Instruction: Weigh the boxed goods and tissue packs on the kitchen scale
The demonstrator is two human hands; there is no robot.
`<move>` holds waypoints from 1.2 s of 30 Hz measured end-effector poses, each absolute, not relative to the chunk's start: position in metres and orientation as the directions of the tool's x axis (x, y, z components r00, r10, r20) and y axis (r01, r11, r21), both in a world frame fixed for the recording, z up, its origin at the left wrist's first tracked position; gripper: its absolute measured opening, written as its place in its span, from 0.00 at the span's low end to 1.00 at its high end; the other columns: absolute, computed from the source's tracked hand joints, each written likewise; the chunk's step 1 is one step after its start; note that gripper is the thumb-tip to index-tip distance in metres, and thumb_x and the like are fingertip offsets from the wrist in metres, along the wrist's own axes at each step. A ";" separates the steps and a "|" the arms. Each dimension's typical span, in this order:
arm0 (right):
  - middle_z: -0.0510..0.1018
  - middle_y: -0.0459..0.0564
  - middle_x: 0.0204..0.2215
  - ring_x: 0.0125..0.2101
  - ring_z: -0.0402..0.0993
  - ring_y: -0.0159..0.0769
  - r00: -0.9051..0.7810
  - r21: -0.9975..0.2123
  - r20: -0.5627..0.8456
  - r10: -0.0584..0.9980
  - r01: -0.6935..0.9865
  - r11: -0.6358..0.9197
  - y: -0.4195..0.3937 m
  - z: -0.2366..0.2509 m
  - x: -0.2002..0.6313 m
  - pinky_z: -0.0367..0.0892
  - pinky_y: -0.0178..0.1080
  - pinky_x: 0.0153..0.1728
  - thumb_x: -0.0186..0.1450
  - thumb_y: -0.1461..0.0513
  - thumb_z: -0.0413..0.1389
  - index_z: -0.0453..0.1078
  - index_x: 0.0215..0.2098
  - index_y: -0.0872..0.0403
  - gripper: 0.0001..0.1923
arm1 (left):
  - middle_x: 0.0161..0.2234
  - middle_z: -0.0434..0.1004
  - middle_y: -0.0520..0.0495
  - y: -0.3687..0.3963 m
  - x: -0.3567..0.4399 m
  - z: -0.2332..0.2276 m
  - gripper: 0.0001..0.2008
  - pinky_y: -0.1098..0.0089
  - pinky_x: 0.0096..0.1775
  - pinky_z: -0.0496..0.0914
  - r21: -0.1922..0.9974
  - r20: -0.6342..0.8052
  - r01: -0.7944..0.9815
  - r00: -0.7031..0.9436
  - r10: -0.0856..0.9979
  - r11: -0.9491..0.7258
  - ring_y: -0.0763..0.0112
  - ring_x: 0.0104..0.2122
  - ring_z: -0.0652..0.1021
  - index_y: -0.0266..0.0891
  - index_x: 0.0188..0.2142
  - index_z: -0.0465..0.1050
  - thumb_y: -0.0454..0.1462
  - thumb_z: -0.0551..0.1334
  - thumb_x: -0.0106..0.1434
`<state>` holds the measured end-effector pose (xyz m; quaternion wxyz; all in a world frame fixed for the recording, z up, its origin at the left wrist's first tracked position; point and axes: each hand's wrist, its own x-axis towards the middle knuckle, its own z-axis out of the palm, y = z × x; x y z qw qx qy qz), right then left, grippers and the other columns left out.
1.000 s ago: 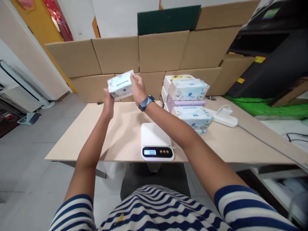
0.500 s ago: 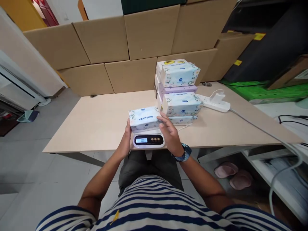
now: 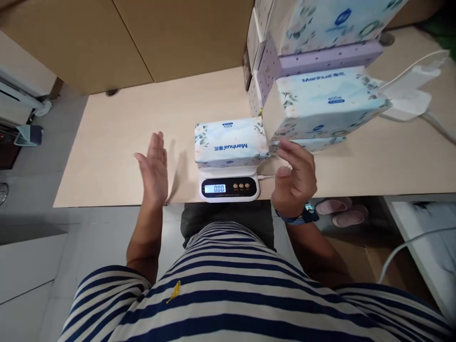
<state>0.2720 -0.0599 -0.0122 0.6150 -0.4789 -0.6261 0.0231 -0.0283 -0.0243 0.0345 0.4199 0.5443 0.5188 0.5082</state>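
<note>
A white and pale-blue tissue pack (image 3: 231, 140) with a leaf pattern lies on the white digital scale (image 3: 230, 187) at the table's front edge. The scale's lit display reads 0.00. My left hand (image 3: 153, 171) is raised to the left of the pack, fingers stretched out, touching nothing. To the right, my right hand (image 3: 295, 178) hovers apart from the pack and scale with its fingers loosely curved and nothing in them. It is close to the lower packs of a tissue stack (image 3: 324, 107).
Purple and white boxes (image 3: 327, 56) stand within the stack at the right. A white power strip (image 3: 406, 104) with cables lies beyond it. Cardboard (image 3: 192, 40) walls the back of the wooden table (image 3: 117, 142). Pink slippers (image 3: 351, 214) sit on the floor.
Both hands have let go of the tissue pack and moved apart to either side. The pack now rests on the scale. My view has tilted down and come closer.
</note>
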 end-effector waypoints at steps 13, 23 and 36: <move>0.87 0.57 0.33 0.36 0.85 0.47 -0.057 -0.403 0.668 0.742 0.810 0.426 -0.060 -0.007 0.313 0.74 0.48 0.39 0.77 0.37 0.30 0.81 0.51 0.53 0.44 | 0.80 0.55 0.65 -0.036 -0.061 0.022 0.35 0.51 0.82 0.44 0.911 0.241 0.333 0.050 0.969 -0.244 0.56 0.81 0.50 0.65 0.75 0.60 0.66 0.39 0.76; 0.74 0.49 0.18 0.22 0.71 0.42 -0.084 -0.160 0.302 0.950 0.978 0.137 -0.055 0.005 0.303 0.54 0.40 0.27 0.63 0.23 0.45 0.74 0.60 0.60 0.55 | 0.83 0.24 0.45 -0.019 -0.054 0.025 0.69 0.34 0.78 0.33 0.820 0.056 0.507 0.393 0.918 -0.267 0.38 0.81 0.32 0.58 0.81 0.31 0.64 0.75 0.56; 0.70 0.52 0.20 0.26 0.70 0.43 -0.075 -0.121 0.833 0.548 0.942 0.313 -0.057 0.048 0.303 0.64 0.46 0.29 0.72 0.33 0.42 0.74 0.30 0.49 0.36 | 0.77 0.10 0.84 -0.053 0.025 0.099 0.60 0.39 0.80 0.43 0.716 0.535 0.076 0.578 0.616 -0.694 0.42 0.80 0.30 0.74 0.77 0.19 0.69 0.64 0.62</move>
